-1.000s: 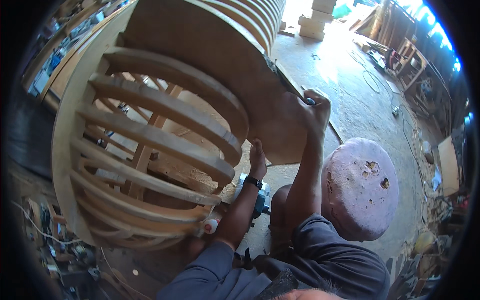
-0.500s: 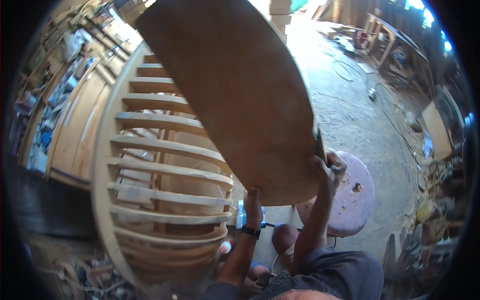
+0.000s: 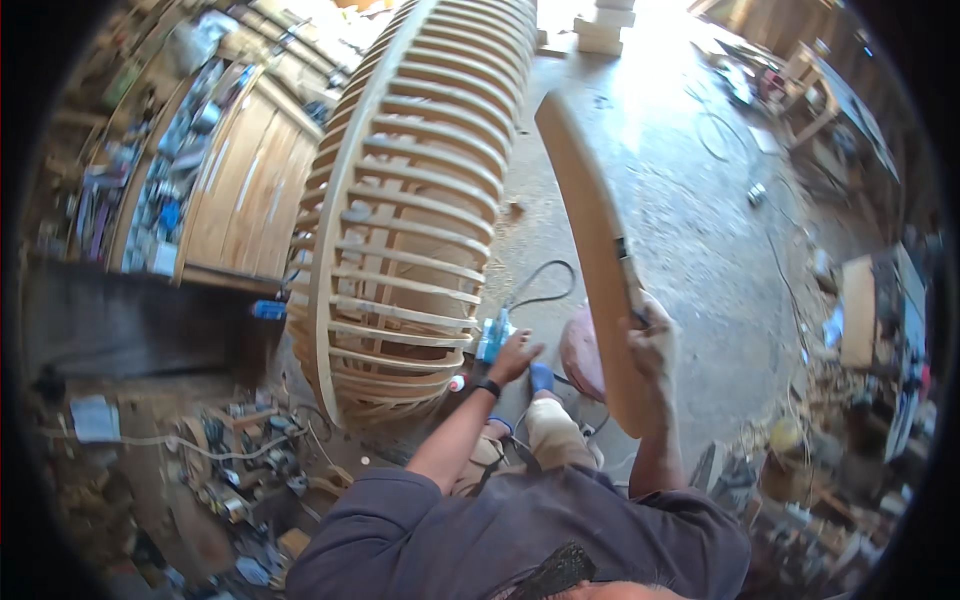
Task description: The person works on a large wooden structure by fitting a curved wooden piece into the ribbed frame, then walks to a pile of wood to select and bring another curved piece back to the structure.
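Observation:
A long, curved wooden panel [image 3: 588,225] stands tilted on my right side, turned nearly edge-on. My right hand [image 3: 653,338] is closed around its right edge, low down. A small dark piece shows by those fingers; its kind I cannot make out. My left hand [image 3: 516,356], with a dark band at the wrist, holds nothing and its fingers are apart. It is just beside a blue tool [image 3: 492,338] with a dark cord on the floor; whether they touch I cannot tell. Left of that hand rises a large curved frame of wooden slats [image 3: 345,210].
A pink round seat [image 3: 580,345] is partly behind the panel. Wooden boards [image 3: 245,185] and a cluttered shelf are at the left. Tools and scraps [image 3: 235,470] cover the lower left. Cords [image 3: 775,240] and a wooden trestle [image 3: 820,110] are at the right.
The panel has swung right, from broad face to nearly edge-on, away from the slatted frame. My left hand has let go of it and is lower, by the blue tool. My view has shifted.

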Demonstrator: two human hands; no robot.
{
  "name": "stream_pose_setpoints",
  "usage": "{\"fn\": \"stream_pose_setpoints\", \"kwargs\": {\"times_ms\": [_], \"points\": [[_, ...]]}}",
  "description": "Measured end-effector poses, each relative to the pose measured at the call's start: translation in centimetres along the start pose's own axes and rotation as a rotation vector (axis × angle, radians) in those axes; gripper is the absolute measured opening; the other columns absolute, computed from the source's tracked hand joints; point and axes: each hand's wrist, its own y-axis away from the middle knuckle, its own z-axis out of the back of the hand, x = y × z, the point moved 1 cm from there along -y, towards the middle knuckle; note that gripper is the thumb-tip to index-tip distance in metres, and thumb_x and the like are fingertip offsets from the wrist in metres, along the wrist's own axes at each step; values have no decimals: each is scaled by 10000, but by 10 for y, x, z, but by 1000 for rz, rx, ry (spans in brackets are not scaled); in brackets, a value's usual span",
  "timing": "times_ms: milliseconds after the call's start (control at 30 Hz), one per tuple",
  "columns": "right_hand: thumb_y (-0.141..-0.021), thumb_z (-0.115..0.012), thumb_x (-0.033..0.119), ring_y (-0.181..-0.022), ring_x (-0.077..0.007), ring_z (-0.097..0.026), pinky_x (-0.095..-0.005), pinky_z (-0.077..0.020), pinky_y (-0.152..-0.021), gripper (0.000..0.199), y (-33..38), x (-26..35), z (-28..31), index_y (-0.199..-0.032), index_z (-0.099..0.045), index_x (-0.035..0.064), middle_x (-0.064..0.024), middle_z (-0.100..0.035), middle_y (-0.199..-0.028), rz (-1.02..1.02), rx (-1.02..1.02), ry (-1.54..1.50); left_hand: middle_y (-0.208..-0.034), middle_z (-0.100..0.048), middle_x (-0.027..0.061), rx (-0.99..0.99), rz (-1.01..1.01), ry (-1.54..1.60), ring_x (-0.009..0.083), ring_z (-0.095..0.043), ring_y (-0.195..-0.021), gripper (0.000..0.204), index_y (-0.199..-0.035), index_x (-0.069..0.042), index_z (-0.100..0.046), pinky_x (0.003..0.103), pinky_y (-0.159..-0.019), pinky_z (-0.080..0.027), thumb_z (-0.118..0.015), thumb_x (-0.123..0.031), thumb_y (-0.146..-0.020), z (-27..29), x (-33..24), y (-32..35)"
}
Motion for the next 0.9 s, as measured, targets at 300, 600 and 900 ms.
{"fn": "stream_pose_setpoints", "kwargs": {"times_ms": [300,600,900], "points": [[-741,-614,209,-855,-399,-648,-501,-490,-760,151,59,-111,112,-809,-640,76,-181,-680,-872,-315,207,458,-757,-661,51,-209,439,125,124,-588,-653,283,-896,-11,-679,307,-581,-480,-636,-289,-876,138,88,88],[-714,-627,193,-951,-350,-663,-446,-520,-848,220,81,-123,107,-908,-690,112,-153,-695,-982,-597,386,509,-631,-534,39,75,96,-352,157,-520,-503,288,-772,-68,-569,356,-441,-401,-550,-309,-929,180,116,85],[-709,-642,232,-976,-365,-644,-467,-505,-847,255,2,-105,54,-936,-654,115,-148,-686,-994,-684,359,377,-790,-615,5,4,438,209,68,-543,-634,350,-990,-37,-632,232,-517,-410,-559,-376,-948,220,-16,-173]]}}
